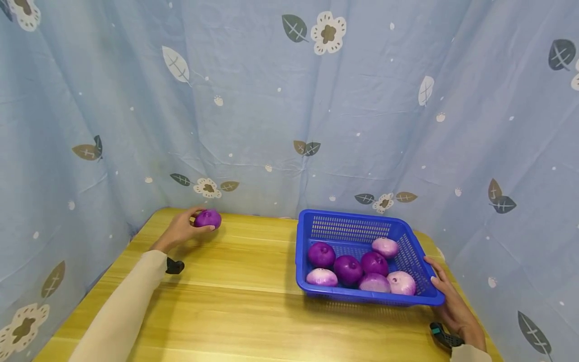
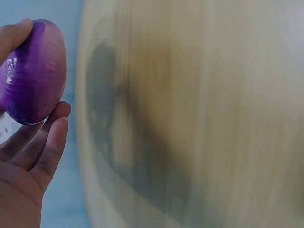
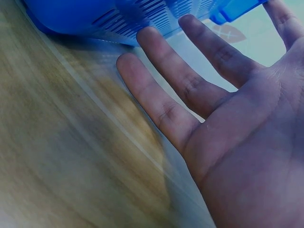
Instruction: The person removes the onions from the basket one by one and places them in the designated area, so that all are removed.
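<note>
A purple onion (image 1: pixel 207 218) is in my left hand (image 1: pixel 183 229) at the table's far left corner, held between thumb and fingers. In the left wrist view the onion (image 2: pixel 40 73) looks shiny, half deep purple and half paler, and sits above the tabletop. At the right, my right hand (image 1: pixel 452 301) touches the rim of a blue plastic basket (image 1: pixel 302 251). The right wrist view shows spread, mostly straight fingers (image 3: pixel 161 102) beside the basket's slotted side (image 3: pixel 95 19). Several onions (image 1: pixel 348 270), dark purple and pale pinkish, lie inside the basket.
The yellow wood-grain table (image 1: pixel 235 311) extends between the left hand and the basket. A light blue curtain (image 1: pixel 253 100) with leaves and flowers hangs behind and along both sides. A black device (image 1: pixel 174 266) is on the left wrist, another (image 1: pixel 445 338) on the right.
</note>
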{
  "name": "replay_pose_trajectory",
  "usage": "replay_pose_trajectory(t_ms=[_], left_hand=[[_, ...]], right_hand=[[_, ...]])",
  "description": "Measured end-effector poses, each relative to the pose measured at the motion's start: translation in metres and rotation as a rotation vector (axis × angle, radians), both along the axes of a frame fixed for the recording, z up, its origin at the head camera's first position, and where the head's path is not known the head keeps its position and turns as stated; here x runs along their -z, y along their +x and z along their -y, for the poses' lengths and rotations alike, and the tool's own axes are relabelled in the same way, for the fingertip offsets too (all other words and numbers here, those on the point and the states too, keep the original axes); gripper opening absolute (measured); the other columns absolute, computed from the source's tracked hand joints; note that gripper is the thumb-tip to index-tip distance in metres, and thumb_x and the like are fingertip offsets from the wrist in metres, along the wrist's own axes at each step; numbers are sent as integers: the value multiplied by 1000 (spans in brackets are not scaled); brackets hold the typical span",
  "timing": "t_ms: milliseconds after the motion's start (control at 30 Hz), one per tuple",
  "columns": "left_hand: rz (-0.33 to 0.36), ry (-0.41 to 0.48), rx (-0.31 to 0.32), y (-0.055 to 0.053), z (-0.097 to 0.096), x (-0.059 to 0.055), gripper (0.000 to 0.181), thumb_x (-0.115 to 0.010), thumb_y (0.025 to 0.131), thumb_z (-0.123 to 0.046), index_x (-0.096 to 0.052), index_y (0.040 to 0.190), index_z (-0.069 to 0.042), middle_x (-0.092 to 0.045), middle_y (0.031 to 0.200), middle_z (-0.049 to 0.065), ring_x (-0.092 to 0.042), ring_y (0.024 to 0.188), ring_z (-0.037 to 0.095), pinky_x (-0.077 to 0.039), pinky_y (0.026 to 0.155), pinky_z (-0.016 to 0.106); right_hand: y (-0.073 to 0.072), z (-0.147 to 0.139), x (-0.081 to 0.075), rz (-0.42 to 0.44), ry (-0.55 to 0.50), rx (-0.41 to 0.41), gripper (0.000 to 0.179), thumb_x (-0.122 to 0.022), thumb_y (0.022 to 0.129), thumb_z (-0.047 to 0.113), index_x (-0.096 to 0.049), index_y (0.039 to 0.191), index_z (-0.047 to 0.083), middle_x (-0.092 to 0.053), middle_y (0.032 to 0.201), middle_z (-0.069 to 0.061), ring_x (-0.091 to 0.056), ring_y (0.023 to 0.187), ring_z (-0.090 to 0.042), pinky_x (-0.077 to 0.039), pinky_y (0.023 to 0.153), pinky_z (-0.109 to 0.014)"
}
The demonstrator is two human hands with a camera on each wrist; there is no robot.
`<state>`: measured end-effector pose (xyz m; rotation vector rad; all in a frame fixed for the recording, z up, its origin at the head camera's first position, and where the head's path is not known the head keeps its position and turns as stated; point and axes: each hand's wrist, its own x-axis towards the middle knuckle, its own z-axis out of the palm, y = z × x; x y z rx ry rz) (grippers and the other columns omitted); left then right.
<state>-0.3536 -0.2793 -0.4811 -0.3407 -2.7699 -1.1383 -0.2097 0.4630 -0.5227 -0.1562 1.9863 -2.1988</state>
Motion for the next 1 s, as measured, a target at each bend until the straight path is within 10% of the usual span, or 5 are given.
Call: replay_pose_trajectory(t_ms=[1000], left_hand=[[98, -23, -105, 2, 25, 23, 82, -80, 89, -46, -47, 147, 2, -55, 132, 34, -55, 117, 46, -50, 97, 58]], right_hand=[[0, 1, -1, 33, 27, 35, 57, -36, 111, 35, -13, 162, 44, -5, 159, -12, -61, 114, -3, -55, 94, -32]])
